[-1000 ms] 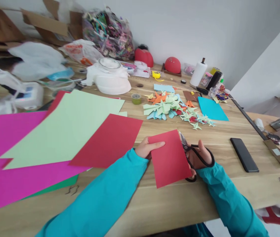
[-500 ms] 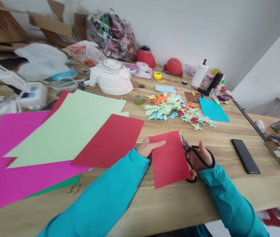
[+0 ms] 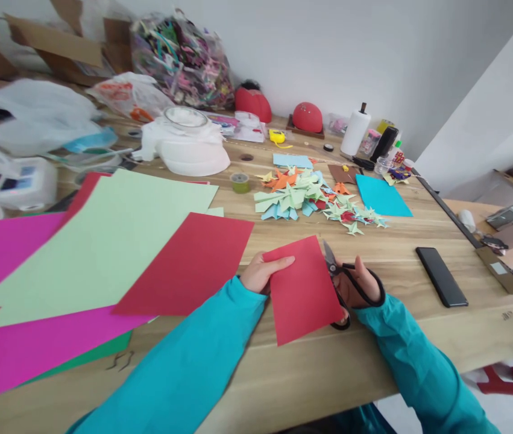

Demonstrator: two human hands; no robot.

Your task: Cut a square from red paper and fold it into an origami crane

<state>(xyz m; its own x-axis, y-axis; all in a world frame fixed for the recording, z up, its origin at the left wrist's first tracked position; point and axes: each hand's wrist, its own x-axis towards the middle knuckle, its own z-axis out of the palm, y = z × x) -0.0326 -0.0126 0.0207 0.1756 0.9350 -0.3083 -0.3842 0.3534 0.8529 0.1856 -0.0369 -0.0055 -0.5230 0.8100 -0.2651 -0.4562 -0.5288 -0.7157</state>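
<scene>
My left hand point(image 3: 260, 272) pinches the upper left corner of a small red sheet of paper point(image 3: 304, 290), thumb on top, held just above the wooden table point(image 3: 401, 337). My right hand point(image 3: 359, 288) grips black-handled scissors point(image 3: 342, 283) at the sheet's right edge; the blades point up and away beside the paper's top right corner. Both arms wear teal sleeves. Part of my right hand's fingers is hidden behind the paper.
Large sheets lie to the left: red point(image 3: 188, 265), pale green point(image 3: 102, 241), magenta point(image 3: 21, 325). A pile of folded paper figures point(image 3: 310, 199) and a blue sheet point(image 3: 380, 196) lie beyond. A black phone point(image 3: 441, 284) lies at right. Bags, a white bowl point(image 3: 188, 144) and clutter fill the back.
The view has swung slightly to the right and up, so everything sits a little further left in frame. Both hands keep the same hold on paper and scissors.
</scene>
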